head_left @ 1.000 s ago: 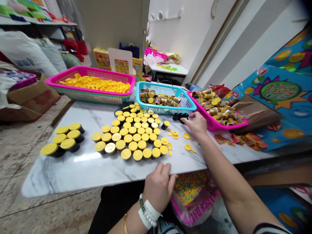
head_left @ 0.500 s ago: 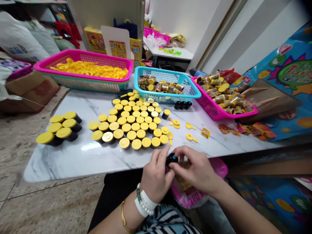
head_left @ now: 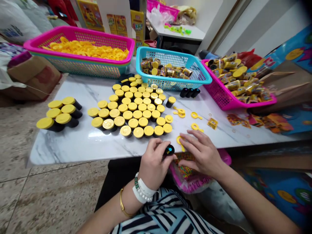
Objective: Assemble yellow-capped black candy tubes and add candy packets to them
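Observation:
My left hand (head_left: 156,162) grips a black canister (head_left: 169,149) with a blue spot on its end, just off the table's front edge. Close on its right, my right hand (head_left: 201,152) has its fingers spread, the fingertips at a yellow ring piece (head_left: 180,141) on the table edge. Beneath my hands is a pink container (head_left: 192,187) holding small multicoloured beads (head_left: 186,170). Beyond them, rows of black canisters with yellow lids (head_left: 138,114) stand on the marble-patterned table (head_left: 107,149). Other yellow ring pieces (head_left: 195,115) lie to their right.
A pink basket (head_left: 79,55) of yellow rings stands at the back left. Behind the canisters is a blue basket (head_left: 173,84) of wrapped canisters. Another pink basket (head_left: 219,96) is heaped at the right. Several lidded canisters (head_left: 63,118) stand at the left; three black ones (head_left: 189,93) lie near the blue basket.
My right hand has come off the black canister and opened beside the yellow ring piece. The canister stays in my left hand, its end now turned up. The view has tilted down.

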{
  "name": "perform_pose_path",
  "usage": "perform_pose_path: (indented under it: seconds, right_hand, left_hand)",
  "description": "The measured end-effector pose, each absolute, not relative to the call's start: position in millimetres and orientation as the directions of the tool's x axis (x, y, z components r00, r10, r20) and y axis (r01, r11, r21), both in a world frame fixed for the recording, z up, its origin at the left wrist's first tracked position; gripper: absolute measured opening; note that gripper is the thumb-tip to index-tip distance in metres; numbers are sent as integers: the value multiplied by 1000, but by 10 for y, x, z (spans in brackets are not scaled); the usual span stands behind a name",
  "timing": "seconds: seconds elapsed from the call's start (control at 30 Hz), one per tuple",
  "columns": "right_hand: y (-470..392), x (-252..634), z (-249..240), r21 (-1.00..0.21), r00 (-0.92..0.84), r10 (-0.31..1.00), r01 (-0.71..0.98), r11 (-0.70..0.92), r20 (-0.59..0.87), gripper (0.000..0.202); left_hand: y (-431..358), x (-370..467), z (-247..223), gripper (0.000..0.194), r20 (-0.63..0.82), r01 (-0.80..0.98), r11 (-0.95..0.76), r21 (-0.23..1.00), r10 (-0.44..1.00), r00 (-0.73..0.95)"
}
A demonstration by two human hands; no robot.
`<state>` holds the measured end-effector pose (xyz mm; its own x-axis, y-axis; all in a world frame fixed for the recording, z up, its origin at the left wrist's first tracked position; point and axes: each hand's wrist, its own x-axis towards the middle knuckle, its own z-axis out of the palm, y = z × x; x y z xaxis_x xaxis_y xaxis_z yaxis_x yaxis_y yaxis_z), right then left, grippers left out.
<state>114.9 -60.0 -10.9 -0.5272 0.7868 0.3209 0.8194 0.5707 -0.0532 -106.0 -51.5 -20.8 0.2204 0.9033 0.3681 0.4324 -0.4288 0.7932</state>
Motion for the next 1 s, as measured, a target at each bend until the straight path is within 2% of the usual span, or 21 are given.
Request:
perform_pose_path:
  seconds: [0.07, 0.13, 0.23, 0.3, 0.43, 0.6, 0.83, 0.93, 1.0]
  right_hand:
    - [-755, 1150, -142, -125, -467, 780, 820, 559, 417, 36]
    - [-847, 1126, -121, -340, -340, 832, 794, 503, 438, 24]
    - [-880, 1030, 5, -725, -72, 966, 647, 235, 249, 19]
    - [-837, 940, 101, -853, 42, 993, 517, 73, 111, 16]
    - [-649, 759, 193, -926, 39, 997, 376, 48, 68, 7]
    - [-470, 598, 175, -970, 148, 983, 202, -137, -108, 21]
    - [-496, 523, 129, -956, 193, 964, 192, -221, -184, 29]
    - [-521, 534, 128, -947, 145, 963, 198, -252, -226, 29]
    - [-532, 547, 121, -931, 78, 950, 187, -312, -303, 28]
  left_hand:
    - [-486, -1011, -191, 39, 375, 427, -448, 785, 893, 247]
    - [-454, -954, -196, 42, 375, 421, -469, 776, 881, 290]
    - [-429, -901, -234, 41, 381, 423, -490, 762, 868, 319]
    - [-430, -896, -256, 39, 398, 430, -503, 750, 862, 314]
    - [-435, -913, -245, 34, 366, 439, -469, 766, 880, 302]
    - [-405, -912, -201, 25, 263, 446, -397, 802, 906, 333]
    - [-385, -945, -186, 19, 160, 455, -349, 819, 901, 403]
    - [-364, -988, -108, 20, 160, 385, -339, 858, 890, 426]
    - [-329, -1002, -40, 20, 124, 324, -273, 906, 903, 412]
